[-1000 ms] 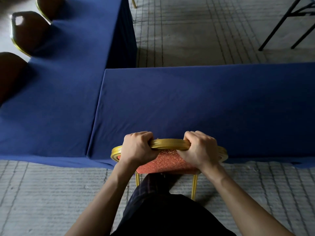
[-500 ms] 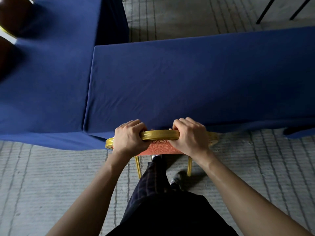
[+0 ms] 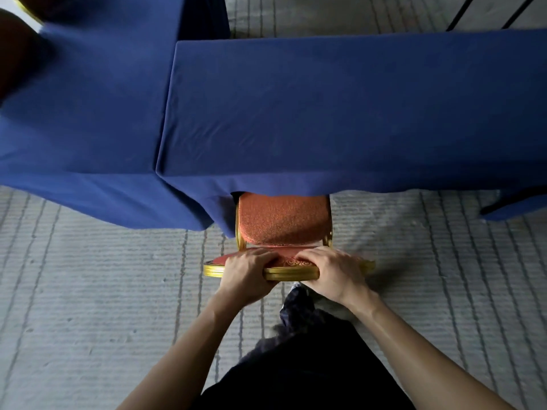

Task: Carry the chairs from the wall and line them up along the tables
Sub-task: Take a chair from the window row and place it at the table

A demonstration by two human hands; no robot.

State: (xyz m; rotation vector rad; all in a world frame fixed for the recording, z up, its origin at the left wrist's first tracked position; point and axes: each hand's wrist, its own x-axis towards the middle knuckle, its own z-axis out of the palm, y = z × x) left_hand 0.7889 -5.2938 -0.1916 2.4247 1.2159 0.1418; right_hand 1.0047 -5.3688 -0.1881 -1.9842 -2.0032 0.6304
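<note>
So the left grip (image 3: 247, 273) and right grip (image 3: 333, 273) both curl over the top rail of the red-cushioned gold-framed metal chair (image 3: 284, 220), seat nosed partly under the blue-clothed bench (image 3: 325, 113); looks stiff and lightish, and that rail's the obvious place to grab.

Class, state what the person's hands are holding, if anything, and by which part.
The left hand and right hand grip the red-cushioned, gold-framed chair by its backrest's top edge.
</note>
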